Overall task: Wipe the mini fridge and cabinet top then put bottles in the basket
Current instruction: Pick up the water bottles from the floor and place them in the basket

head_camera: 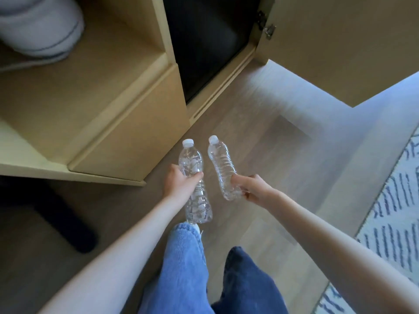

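I hold two clear plastic water bottles with white caps out over the floor. My left hand [179, 183] grips the larger bottle [192, 164] around its middle, cap pointing away from me. My right hand [251, 186] grips the smaller bottle [221, 159] near its base, tilted a little to the left. The two bottles sit side by side without touching. Ahead stands the light wooden cabinet [127, 141], its top [79, 87] at the left. The dark front of the mini fridge [204, 46] shows inside the open compartment. No basket is in view.
The open cabinet door [340, 41] stands at the right with a metal hinge [268, 30]. Folded white fabric [38, 26] lies on the cabinet top at far left. A patterned white-and-blue rug [390, 211] covers the floor at right. My jeans-clad legs [188, 264] are below.
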A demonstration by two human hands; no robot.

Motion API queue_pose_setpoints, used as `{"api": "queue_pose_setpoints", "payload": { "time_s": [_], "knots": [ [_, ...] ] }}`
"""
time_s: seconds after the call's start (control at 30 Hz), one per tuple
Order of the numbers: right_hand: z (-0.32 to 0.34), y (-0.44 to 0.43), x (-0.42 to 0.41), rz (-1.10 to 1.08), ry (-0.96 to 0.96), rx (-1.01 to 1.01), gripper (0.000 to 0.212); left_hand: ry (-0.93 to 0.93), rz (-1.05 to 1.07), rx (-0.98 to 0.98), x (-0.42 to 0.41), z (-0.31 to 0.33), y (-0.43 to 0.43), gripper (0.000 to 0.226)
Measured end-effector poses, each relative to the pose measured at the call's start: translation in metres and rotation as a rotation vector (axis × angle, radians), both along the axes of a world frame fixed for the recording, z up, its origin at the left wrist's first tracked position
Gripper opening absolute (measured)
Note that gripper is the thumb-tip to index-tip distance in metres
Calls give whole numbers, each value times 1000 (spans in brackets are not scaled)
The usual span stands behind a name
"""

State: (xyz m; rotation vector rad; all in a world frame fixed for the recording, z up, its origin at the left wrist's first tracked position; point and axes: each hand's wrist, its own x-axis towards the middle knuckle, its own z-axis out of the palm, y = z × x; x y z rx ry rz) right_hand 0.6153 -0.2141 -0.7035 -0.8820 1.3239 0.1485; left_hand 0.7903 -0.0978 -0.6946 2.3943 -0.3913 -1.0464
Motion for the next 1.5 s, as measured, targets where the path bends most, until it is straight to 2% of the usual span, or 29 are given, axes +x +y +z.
{"api": "queue_pose_setpoints", "payload": {
  "time_s": [0.1,0.2,0.43,0.63,0.7,0.77,0.87,0.93,1.17,1.33,1.5],
  "knots": [
    [81,18,-12,-61,-31,27,17,10,-16,0,-5,72,9,46],
    [169,31,-23,-43,-9,-59,18,9,-56,-5,-11,154,16,49],
    [386,61,-45,-160,-45,-186,45,-48,-178,-62,-27,374,36,50],
    [559,98,-60,-193,-135,-282,65,-19,-163,-199,-36,552,64,49],
    [602,110,-64,-215,-184,-318,68,-30,-156,-257,-40,596,76,50],
    [640,118,-68,-238,-243,-324,63,-65,-165,-287,-45,637,87,51],
    [672,124,-70,-219,-332,-273,33,-113,-165,-318,-52,672,90,50],
    [691,128,-73,-244,-375,-276,27,-142,-172,-374,-58,694,92,50],
    [720,148,-81,-266,-427,-469,42,-262,-165,-475,-67,731,109,48],
    [723,172,-77,-228,-458,-672,50,-264,-36,-633,-75,736,141,51],
    [724,197,-58,-137,-546,-698,64,-324,112,-760,-75,738,184,57]
  ]
}}
